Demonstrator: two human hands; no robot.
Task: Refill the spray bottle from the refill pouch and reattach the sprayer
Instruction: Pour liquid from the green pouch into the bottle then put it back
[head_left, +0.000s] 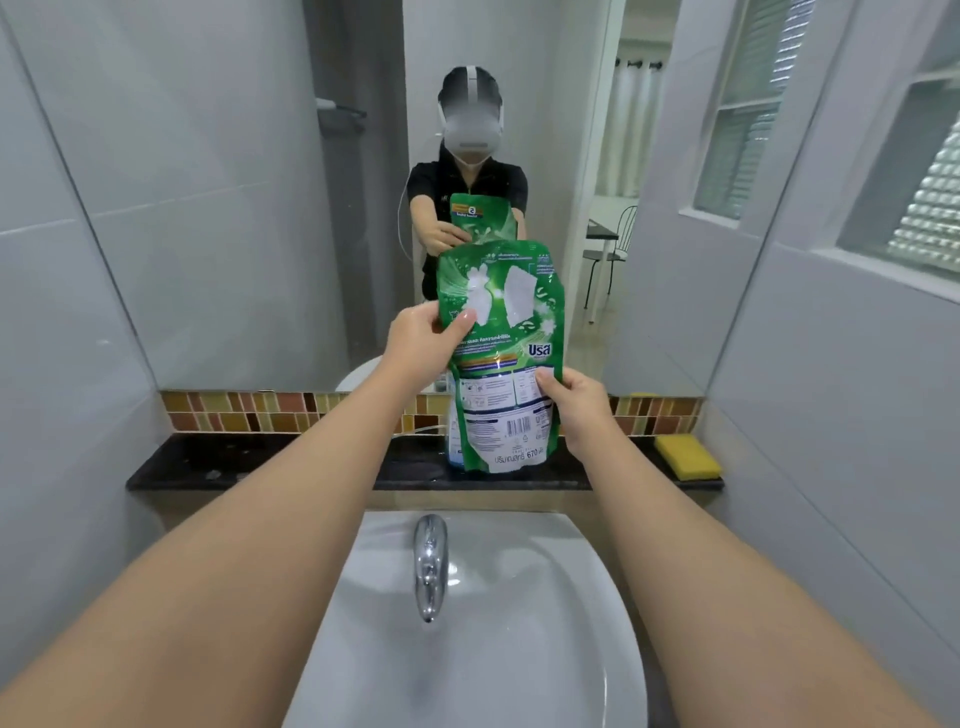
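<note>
A green refill pouch (501, 353) is held upright above the dark shelf (270, 467), its printed back with barcode facing me. My left hand (423, 335) grips its upper left edge, thumb lying across the face. My right hand (576, 410) pinches its lower right edge. Behind the pouch's lower left corner a sliver of a pale bottle (454, 441) stands on the shelf; most of it is hidden, and I cannot see a sprayer.
A yellow sponge (688, 457) lies at the shelf's right end. Below the shelf are a white basin (545, 649) and a chrome tap (430, 566). A large mirror (234, 208) rises behind the mosaic tile strip. Tiled walls close in left and right.
</note>
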